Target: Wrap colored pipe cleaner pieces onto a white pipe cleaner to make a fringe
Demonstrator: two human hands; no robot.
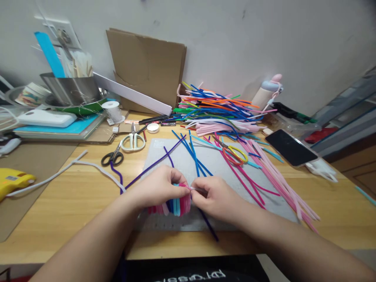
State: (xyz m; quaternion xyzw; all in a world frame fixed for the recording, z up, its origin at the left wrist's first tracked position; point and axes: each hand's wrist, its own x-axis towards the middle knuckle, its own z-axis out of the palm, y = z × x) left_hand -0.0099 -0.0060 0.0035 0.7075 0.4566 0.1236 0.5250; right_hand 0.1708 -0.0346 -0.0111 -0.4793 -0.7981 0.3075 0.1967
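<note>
This is a small craft workspace (home or studio, I cannot tell), as shown by heaped chenille stems (pixel 220 111), white-handled scissors (pixel 133 141) and a grey cutting mat (pixel 152 152) on a wooden table (pixel 58 219).

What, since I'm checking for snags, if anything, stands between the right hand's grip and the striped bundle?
Nothing visible does. The left hand's grip holds the striped bundle, and the right hand's grip is right at its right end. The dark purple stem shows below, not between.
</note>
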